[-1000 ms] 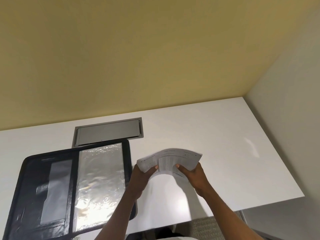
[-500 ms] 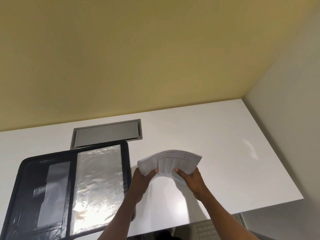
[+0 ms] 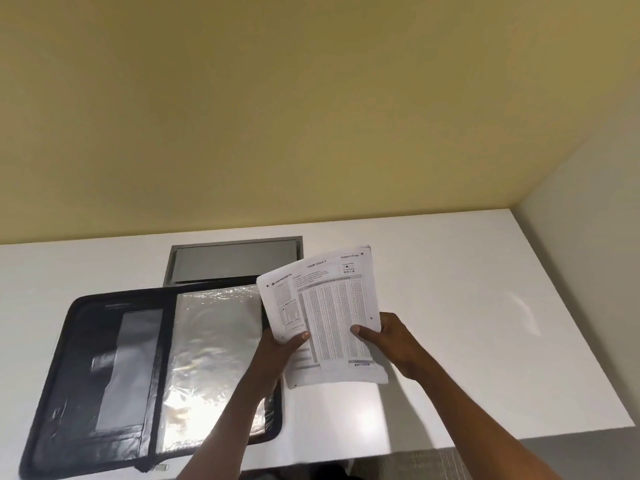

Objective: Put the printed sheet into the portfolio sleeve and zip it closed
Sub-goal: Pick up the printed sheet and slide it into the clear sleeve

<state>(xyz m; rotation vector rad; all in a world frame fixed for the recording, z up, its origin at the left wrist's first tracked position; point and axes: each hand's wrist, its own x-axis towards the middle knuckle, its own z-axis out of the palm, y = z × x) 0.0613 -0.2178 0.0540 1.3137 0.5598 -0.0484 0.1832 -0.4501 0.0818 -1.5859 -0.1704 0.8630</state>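
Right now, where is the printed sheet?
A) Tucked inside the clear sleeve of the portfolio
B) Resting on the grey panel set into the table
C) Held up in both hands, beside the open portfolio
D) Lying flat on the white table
C: the left hand and right hand grip the printed sheet above the table, while the portfolio lies open.

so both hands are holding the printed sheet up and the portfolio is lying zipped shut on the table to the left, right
Not quite: the portfolio is lying open, not zipped shut, its clear sleeve showing, as the head view shows. The rest holds: the left hand and right hand hold the printed sheet up, portfolio on the table to the left.
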